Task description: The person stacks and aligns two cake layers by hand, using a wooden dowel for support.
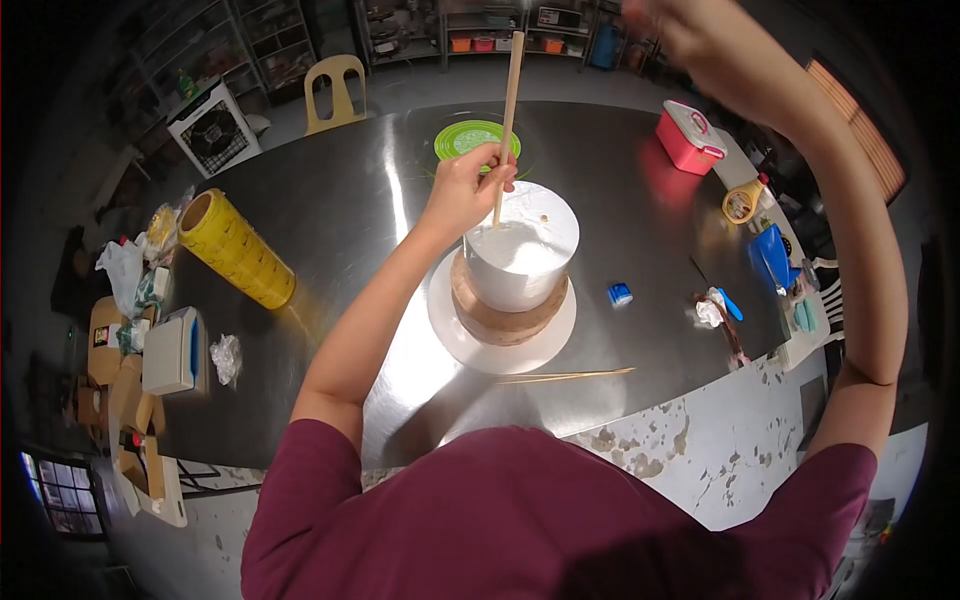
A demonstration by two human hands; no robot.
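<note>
My left hand (474, 190) is closed around a long wooden dowel (511, 95), which stands nearly upright. The dowel's lower end meets the top of a white cylinder (520, 240), where a small round mark shows to the right. Under the white cylinder is a wider brown round tier (505, 318), on a white round board (450, 325). High at the top edge of the view is my right hand (672, 25), raised above and right of the dowel; its fingers are blurred and partly cut off.
A yellow roll (238, 250) lies at the left. Beyond the cylinder is a green mat (468, 140). Thin sticks (565, 377) lie near the front edge of the metal table (330, 200). A pink box (690, 138) and a blue item (620, 294) are to the right.
</note>
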